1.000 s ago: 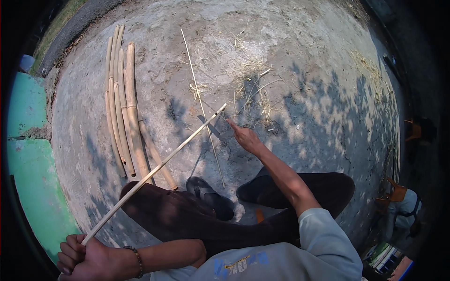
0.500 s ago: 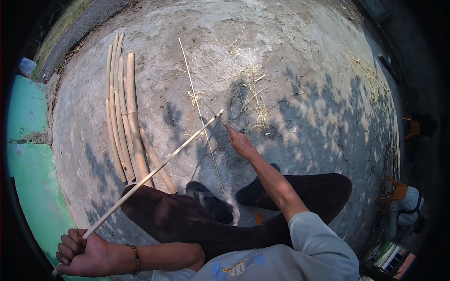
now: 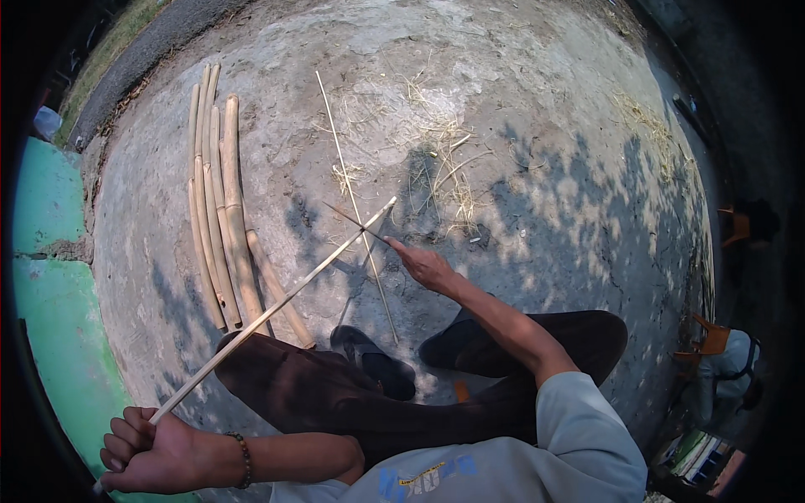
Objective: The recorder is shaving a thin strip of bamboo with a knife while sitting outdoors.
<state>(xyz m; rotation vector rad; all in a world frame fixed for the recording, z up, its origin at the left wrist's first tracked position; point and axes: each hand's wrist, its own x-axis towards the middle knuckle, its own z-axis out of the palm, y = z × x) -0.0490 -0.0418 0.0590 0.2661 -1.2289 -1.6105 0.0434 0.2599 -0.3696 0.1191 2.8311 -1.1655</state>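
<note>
My left hand (image 3: 149,453), at the lower left, is wrapped round one end of a long pale bamboo strip (image 3: 289,295). The strip slants up across my left knee to the middle of the view. In my right hand (image 3: 422,263) is a knife, its handle hidden by the fingers. The thin dark knife blade (image 3: 345,215) crosses the strip a little short of its far end and seems to touch it. A thinner bamboo stick (image 3: 342,159) lies on the ground beyond, passing beneath the strip in the view.
Several bamboo poles (image 3: 232,168) lie side by side on the left ground. Shavings (image 3: 457,189) are scattered ahead. A green painted slab (image 3: 59,310) borders the left. My sandalled foot (image 3: 381,366) is below the strip. Another person (image 3: 731,373) sits at the far right by an orange chair (image 3: 713,339).
My right hand has shifted slightly down and right, and the knife blade has swung into plain view across the strip. The left hand stays in place, still gripping the strip.
</note>
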